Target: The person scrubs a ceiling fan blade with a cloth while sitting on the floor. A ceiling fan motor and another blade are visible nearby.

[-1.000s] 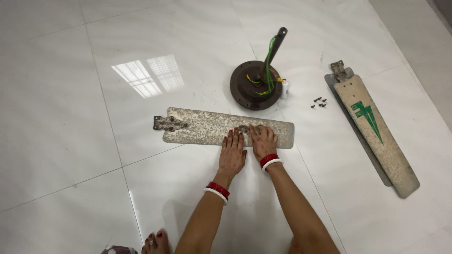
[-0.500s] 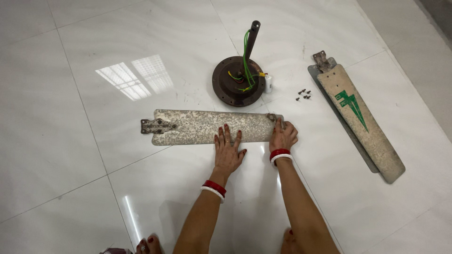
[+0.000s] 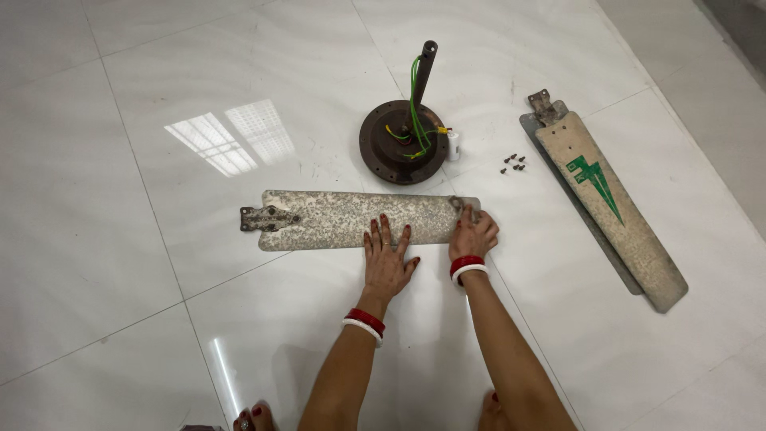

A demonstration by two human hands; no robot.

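Note:
A dirty, speckled fan blade [image 3: 335, 219] lies flat on the white tiled floor, its metal bracket [image 3: 267, 218] at the left end. My left hand [image 3: 386, 259] rests palm down with fingers spread on the blade's near edge, past its middle. My right hand [image 3: 474, 236] is at the blade's right end, fingers curled around a small grey scrub pad [image 3: 460, 204] pressed on the tip. Both wrists wear red and white bangles.
A dark round fan motor [image 3: 403, 152] with an upright rod and green and yellow wires sits just beyond the blade. Several small screws [image 3: 513, 163] lie to its right. Stacked blades [image 3: 610, 199], the top one with a green mark, lie at the right. My toes [image 3: 254, 417] show at the bottom edge.
My right hand slid with the pad from the blade's middle, beside my left hand, to its right end. My left hand stayed pressed on the blade.

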